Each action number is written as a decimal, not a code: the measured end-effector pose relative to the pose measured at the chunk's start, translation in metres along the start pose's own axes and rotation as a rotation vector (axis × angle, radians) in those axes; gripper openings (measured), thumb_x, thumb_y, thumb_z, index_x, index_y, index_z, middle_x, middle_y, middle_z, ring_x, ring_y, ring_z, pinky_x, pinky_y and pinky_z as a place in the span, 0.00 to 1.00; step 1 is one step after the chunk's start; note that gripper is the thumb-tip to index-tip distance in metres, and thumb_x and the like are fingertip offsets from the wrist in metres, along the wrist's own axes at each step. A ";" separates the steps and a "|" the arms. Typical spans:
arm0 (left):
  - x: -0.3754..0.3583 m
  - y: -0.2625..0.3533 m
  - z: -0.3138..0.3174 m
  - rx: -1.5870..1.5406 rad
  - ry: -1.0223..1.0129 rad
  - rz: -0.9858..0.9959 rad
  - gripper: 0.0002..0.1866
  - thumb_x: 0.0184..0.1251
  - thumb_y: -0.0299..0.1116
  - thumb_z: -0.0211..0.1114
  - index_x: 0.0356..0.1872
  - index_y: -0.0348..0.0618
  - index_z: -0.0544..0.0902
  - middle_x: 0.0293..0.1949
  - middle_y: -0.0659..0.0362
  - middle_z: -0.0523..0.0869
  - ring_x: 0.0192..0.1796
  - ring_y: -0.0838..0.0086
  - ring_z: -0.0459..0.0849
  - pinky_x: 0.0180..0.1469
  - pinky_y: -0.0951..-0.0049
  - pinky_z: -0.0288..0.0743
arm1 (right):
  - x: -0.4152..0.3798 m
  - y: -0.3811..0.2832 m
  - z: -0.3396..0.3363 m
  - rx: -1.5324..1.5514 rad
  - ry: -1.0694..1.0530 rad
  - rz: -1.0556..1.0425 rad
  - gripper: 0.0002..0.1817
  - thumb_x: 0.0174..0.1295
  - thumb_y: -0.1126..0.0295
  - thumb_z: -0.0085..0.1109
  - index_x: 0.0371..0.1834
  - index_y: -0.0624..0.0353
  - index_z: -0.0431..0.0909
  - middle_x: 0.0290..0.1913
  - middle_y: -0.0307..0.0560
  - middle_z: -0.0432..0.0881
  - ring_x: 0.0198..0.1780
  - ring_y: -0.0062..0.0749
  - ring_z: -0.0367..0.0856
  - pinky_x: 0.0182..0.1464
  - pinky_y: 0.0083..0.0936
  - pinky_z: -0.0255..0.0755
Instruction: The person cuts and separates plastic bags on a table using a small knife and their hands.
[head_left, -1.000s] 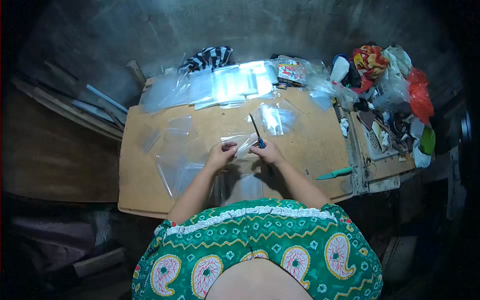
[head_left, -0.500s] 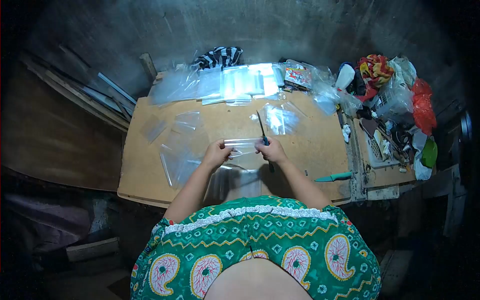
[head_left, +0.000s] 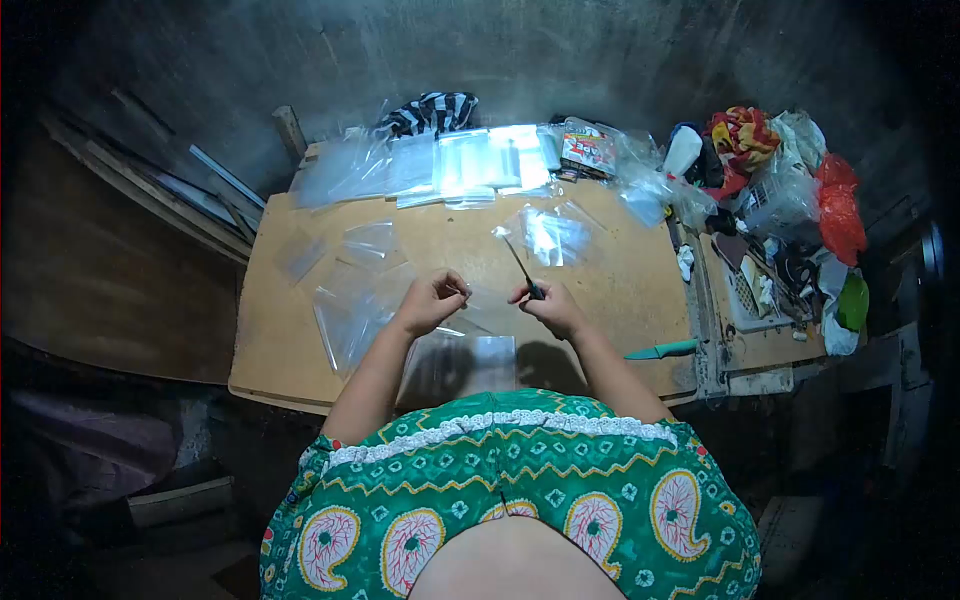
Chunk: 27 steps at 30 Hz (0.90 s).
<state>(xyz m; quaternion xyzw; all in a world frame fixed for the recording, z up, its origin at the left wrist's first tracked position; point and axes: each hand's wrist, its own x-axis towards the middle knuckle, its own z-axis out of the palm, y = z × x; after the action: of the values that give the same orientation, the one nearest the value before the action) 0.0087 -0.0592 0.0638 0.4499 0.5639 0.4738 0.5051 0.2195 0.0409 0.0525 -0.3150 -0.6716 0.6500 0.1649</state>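
Note:
My left hand (head_left: 437, 300) is closed in a pinch over the middle of the table. A thin clear plastic sheet (head_left: 488, 312) shows faintly beside its fingertips and seems held there. My right hand (head_left: 553, 307) grips the dark handle of a knife (head_left: 519, 263), whose long thin blade points up and to the left. Between my forearms, near the front edge, lies a stack of clear plastic sheets (head_left: 490, 358). More loose plastic pieces (head_left: 345, 320) are spread left of my left hand.
Stacked clear plastic (head_left: 415, 170) lines the back of the wooden table (head_left: 630, 270), beside a printed box (head_left: 588, 147). Plastic pieces (head_left: 553, 240) lie beyond my right hand. A green knife (head_left: 662, 351) rests at right. A cluttered side surface holds a tray (head_left: 745, 300) and bags (head_left: 840, 210).
The plastic stretched between my hands has come away from my right hand. My hands are slightly farther apart, and the knife blade has tilted more to the left.

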 end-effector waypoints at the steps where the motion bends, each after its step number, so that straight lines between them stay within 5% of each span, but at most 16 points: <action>1: 0.001 -0.001 0.002 0.115 -0.013 0.049 0.04 0.51 0.22 0.57 0.28 0.38 0.73 0.28 0.60 0.77 0.33 0.80 0.76 0.36 0.80 0.71 | 0.004 -0.002 0.000 0.001 0.000 0.001 0.11 0.42 0.68 0.57 0.29 0.61 0.77 0.23 0.40 0.76 0.26 0.21 0.71 0.30 0.18 0.65; 4: 0.008 -0.002 0.008 0.172 -0.045 0.080 0.05 0.47 0.18 0.56 0.28 0.36 0.73 0.27 0.58 0.78 0.31 0.79 0.78 0.34 0.79 0.72 | 0.018 -0.008 0.011 -0.246 0.104 -0.266 0.16 0.39 0.61 0.62 0.27 0.61 0.76 0.22 0.45 0.76 0.25 0.25 0.72 0.30 0.23 0.67; 12: 0.023 0.005 0.009 0.557 -0.114 0.119 0.11 0.45 0.20 0.57 0.34 0.35 0.74 0.26 0.54 0.80 0.30 0.73 0.80 0.33 0.76 0.73 | 0.029 -0.016 0.030 -0.358 0.042 -0.092 0.08 0.39 0.70 0.60 0.24 0.61 0.76 0.22 0.47 0.77 0.24 0.24 0.73 0.30 0.23 0.67; 15: 0.019 0.040 0.019 0.579 -0.114 -0.047 0.15 0.45 0.17 0.56 0.38 0.34 0.71 0.33 0.56 0.79 0.36 0.74 0.78 0.39 0.77 0.72 | 0.030 -0.008 0.028 -0.255 0.080 -0.069 0.07 0.40 0.71 0.58 0.24 0.61 0.77 0.21 0.45 0.77 0.24 0.24 0.73 0.29 0.22 0.66; 17: 0.025 0.019 0.011 0.119 -0.260 -0.014 0.15 0.48 0.21 0.59 0.40 0.35 0.72 0.32 0.56 0.80 0.34 0.74 0.78 0.40 0.78 0.72 | 0.032 -0.001 0.022 -0.116 0.121 -0.086 0.07 0.42 0.72 0.56 0.24 0.61 0.78 0.20 0.43 0.77 0.23 0.24 0.72 0.29 0.21 0.66; 19: 0.040 -0.010 -0.004 0.072 -0.401 -0.023 0.15 0.50 0.25 0.61 0.41 0.36 0.72 0.30 0.55 0.80 0.34 0.74 0.78 0.40 0.78 0.72 | 0.031 -0.008 0.013 -0.173 0.099 -0.079 0.07 0.45 0.71 0.57 0.25 0.64 0.77 0.24 0.41 0.78 0.27 0.19 0.73 0.32 0.18 0.66; 21: 0.043 -0.016 -0.015 0.017 -0.597 -0.260 0.15 0.50 0.26 0.61 0.41 0.37 0.72 0.31 0.55 0.80 0.34 0.73 0.79 0.39 0.77 0.73 | 0.026 -0.019 0.010 -0.210 0.166 0.076 0.08 0.47 0.68 0.57 0.24 0.63 0.77 0.24 0.40 0.78 0.27 0.19 0.73 0.31 0.17 0.65; 27: 0.039 -0.006 -0.019 -0.030 -0.566 -0.392 0.14 0.52 0.30 0.60 0.40 0.37 0.73 0.30 0.55 0.80 0.33 0.74 0.79 0.33 0.77 0.74 | 0.034 0.020 0.005 -0.140 0.208 0.000 0.10 0.47 0.66 0.58 0.21 0.62 0.77 0.19 0.38 0.76 0.22 0.17 0.69 0.26 0.18 0.63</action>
<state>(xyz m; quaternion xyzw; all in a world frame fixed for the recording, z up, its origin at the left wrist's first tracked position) -0.0140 -0.0227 0.0527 0.4392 0.4700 0.2323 0.7296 0.1953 0.0582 0.0260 -0.3916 -0.6947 0.5653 0.2110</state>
